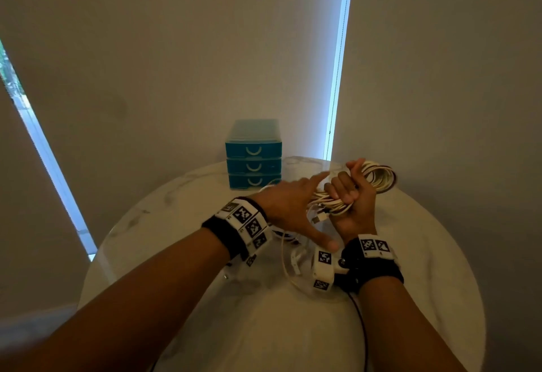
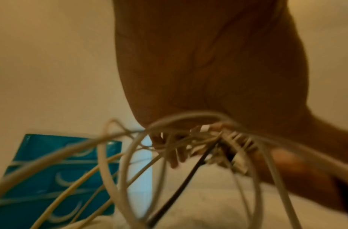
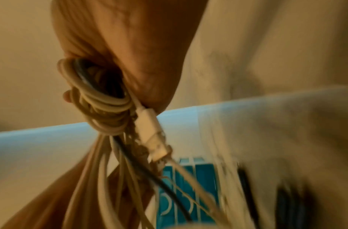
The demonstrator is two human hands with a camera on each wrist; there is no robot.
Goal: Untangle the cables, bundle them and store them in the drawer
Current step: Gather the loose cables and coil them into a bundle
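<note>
My right hand (image 1: pixel 356 195) is raised above the table and grips a bundle of white cables (image 1: pixel 378 178) in its fist. The coiled loops stick out past the fist at the far right. A USB plug (image 1: pixel 318 219) hangs from the bundle's near end. My left hand (image 1: pixel 293 204) lies beside the bundle with straight fingers and the thumb spread. Its index finger reaches along the cables. Loose cable strands (image 1: pixel 289 257) trail down to the table under both wrists. In the right wrist view the fist (image 3: pixel 130 38) holds the coil (image 3: pixel 102 99), with a white plug (image 3: pixel 151 131) and one black cable.
A teal three-drawer unit (image 1: pixel 253 154) stands at the back of the round white marble table (image 1: pixel 425 254), all drawers closed. It stands against a pale wall with bright window strips left and right. A black wire (image 1: pixel 362 321) runs from the right wristband toward me.
</note>
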